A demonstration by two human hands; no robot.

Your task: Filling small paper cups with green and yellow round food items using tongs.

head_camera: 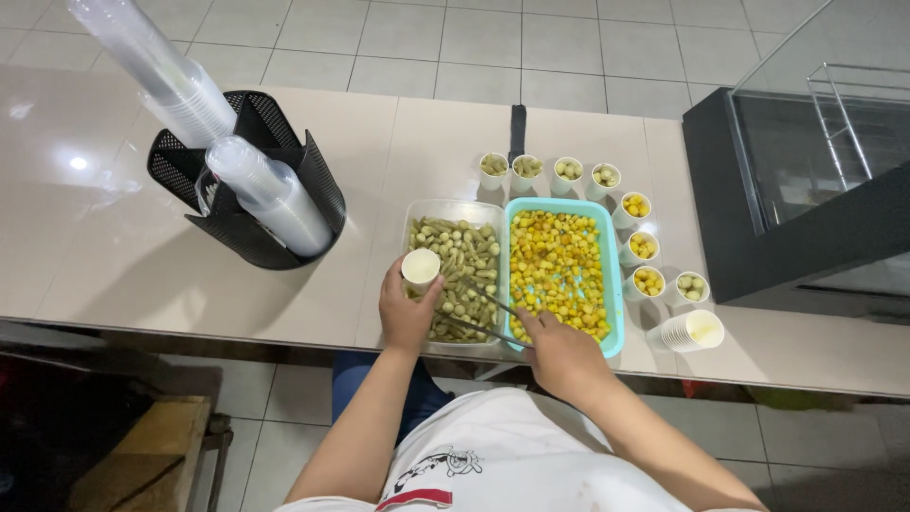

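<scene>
My left hand (406,311) holds a small white paper cup (420,267) over the clear tray (445,210) of greenish snack pieces (464,261). My right hand (559,353) grips metal tongs (483,308) whose tips reach into the green pieces. Beside it lies a teal tray (614,284) full of yellow snack pieces (557,270). Several filled small cups stand behind and to the right of the trays, such as one with green pieces (493,168) and one with yellow pieces (648,282).
A stack of empty paper cups (692,331) lies on its side at the right. A black mesh holder (248,180) with stacks of clear plastic cups (156,66) stands at the left. A dark glass display case (806,209) fills the right end of the counter.
</scene>
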